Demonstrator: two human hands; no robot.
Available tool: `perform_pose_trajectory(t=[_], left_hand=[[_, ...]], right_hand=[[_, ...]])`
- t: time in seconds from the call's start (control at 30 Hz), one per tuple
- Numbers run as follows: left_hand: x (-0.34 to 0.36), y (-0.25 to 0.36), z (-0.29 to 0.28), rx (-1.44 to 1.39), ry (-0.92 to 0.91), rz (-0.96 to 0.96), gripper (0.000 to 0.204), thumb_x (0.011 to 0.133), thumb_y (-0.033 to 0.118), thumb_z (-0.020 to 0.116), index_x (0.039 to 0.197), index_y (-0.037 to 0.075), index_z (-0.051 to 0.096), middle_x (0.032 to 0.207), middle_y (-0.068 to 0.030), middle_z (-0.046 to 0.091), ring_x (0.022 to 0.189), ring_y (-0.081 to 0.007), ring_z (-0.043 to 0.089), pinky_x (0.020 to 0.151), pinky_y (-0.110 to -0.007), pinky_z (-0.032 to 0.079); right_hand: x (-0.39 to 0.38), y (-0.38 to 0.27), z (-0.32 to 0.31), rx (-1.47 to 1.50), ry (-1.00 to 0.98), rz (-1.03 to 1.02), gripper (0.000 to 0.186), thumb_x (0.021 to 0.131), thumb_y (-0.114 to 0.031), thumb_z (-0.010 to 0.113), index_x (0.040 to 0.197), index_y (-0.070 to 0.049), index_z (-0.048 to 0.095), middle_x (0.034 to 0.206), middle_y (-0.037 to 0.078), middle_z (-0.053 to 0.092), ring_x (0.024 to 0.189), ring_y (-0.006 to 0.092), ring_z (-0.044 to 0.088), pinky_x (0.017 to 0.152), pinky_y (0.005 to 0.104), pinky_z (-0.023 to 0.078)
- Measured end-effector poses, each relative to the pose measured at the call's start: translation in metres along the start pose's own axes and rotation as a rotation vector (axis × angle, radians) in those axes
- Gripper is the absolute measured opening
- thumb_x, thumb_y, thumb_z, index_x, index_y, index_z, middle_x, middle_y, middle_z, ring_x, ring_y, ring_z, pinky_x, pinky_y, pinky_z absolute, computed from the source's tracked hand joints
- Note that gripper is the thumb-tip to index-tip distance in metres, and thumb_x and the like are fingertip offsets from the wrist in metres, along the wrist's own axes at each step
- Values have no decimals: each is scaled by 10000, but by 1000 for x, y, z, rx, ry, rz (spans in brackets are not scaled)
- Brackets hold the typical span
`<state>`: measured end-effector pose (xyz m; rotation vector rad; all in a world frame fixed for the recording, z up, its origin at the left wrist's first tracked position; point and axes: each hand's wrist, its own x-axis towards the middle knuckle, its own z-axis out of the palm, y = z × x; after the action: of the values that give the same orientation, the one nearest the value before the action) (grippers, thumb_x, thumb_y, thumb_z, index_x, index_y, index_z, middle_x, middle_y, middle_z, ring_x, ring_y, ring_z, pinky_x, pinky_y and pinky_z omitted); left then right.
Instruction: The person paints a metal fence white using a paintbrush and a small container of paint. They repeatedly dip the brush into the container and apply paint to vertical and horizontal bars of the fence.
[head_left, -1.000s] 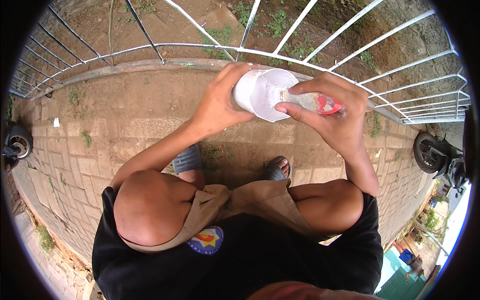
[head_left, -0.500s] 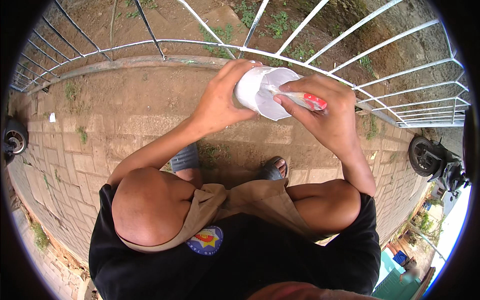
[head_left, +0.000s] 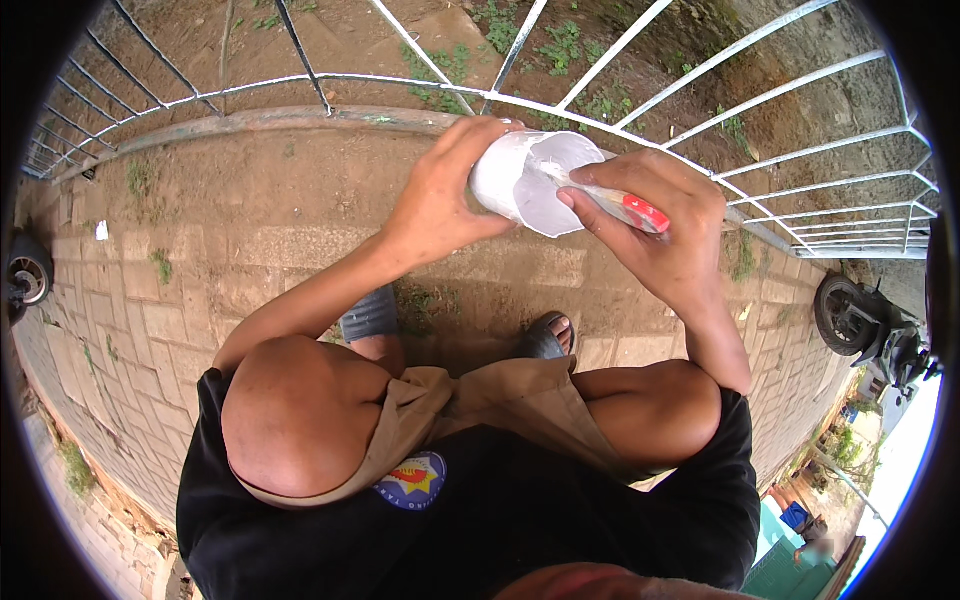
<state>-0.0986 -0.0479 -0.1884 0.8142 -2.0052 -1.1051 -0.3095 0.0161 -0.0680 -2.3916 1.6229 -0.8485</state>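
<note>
While L hand (head_left: 442, 195) grips 1 wht cup (head_left: 498, 182), R hand (head_left: 672, 205) has brush (head_left: 642, 211) tip inside.

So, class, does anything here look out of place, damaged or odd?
Two things. The white container in the left hand is tilted, and its rim looks wavy and uneven rather than round. A small white scrap lies by itself on the ground at the left, like litter. No spill is visible.

The paint-smeared, red-ended flat brush (head_left: 632, 207) now shows its narrow edge instead of its broad face, turned in the bare right hand (head_left: 682, 238).
</note>
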Motion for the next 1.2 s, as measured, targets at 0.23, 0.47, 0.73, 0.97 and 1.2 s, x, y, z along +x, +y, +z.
perform_pose_trajectory(t=[0.23,0.47,0.73,0.97,1.2], left_hand=[[-3,-3,-3,14,67,-71,842,639,185,905,1388,44,549,1336,-188,574,1242,-373,597,1055,-442,505],[-2,-6,-5,-32,116,-131,861,636,227,922,1381,20,544,1332,-185,579,1244,-369,592,1057,-459,492],[-2,-12,-7,-22,136,-152,893,638,284,941,1371,-17,529,1315,-206,585,1235,-368,601,1048,-456,498],[-5,-18,-8,-30,127,-163,881,642,263,931,1376,-14,530,1303,-201,588,1232,-362,605,1038,-441,497],[-5,-17,-8,-67,111,-188,939,660,235,943,1439,-16,483,1331,-153,575,1225,-276,590,984,-383,512]], right_hand=[[0,-6,-25,205,108,244,153,809,-105,873,906,-32,780,853,75,760,721,140,690,634,264,516],[-17,5,-13,570,303,513,165,908,-91,808,1010,15,733,911,65,742,801,100,656,717,259,527],[-12,8,-13,230,215,121,169,826,-82,859,933,2,758,865,127,764,780,207,734,708,301,564],[-21,23,-15,165,299,14,190,812,-91,865,937,1,756,883,131,765,804,234,739,720,323,576],[-25,26,-3,316,358,208,170,871,-106,828,973,10,756,922,126,759,810,165,686,737,283,525]])
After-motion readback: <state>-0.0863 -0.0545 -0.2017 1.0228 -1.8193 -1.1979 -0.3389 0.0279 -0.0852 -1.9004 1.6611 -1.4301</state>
